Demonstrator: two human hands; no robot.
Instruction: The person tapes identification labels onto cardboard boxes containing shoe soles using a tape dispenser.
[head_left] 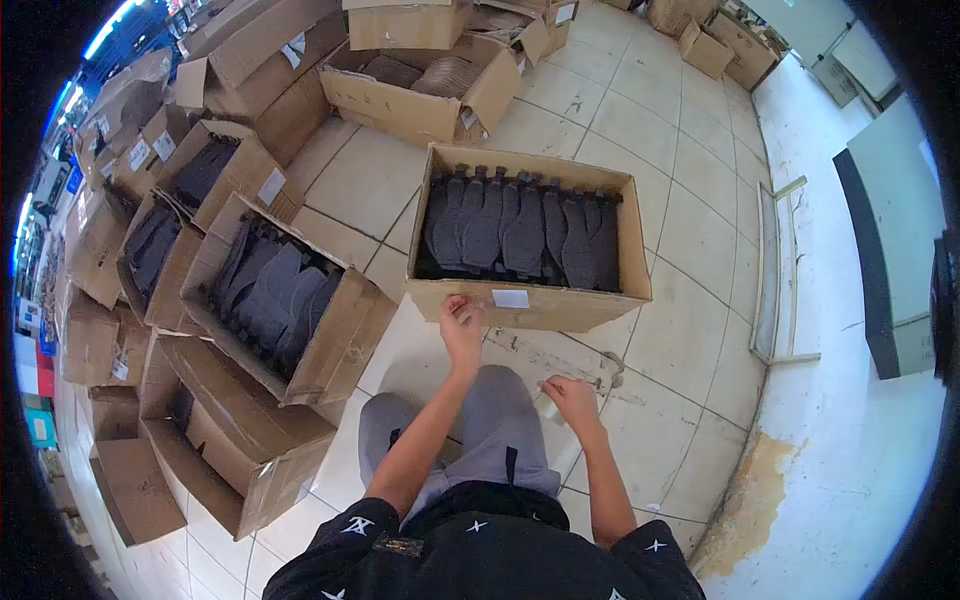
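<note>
In front of me on the floor stands an opened cardboard box (440, 300) packed with dark shoe soles (523, 230), set upright in rows. On its near wall is a white label (510, 299). My left hand (462, 318) is at that wall, just left of the label, with its fingers curled together. Lower and to the right, my right hand (574, 400) hovers over the tiles, apart from the box, with thumb and fingers pinched together. I cannot tell what, if anything, is between the fingers of either hand.
Left of me stand more cardboard boxes, one holding dark soles (275, 300) and another with raised flaps (215, 430). An open box (395, 105) with soles lies beyond. A white wall (830, 440) runs along the right, and tiled floor (690, 330) lies between.
</note>
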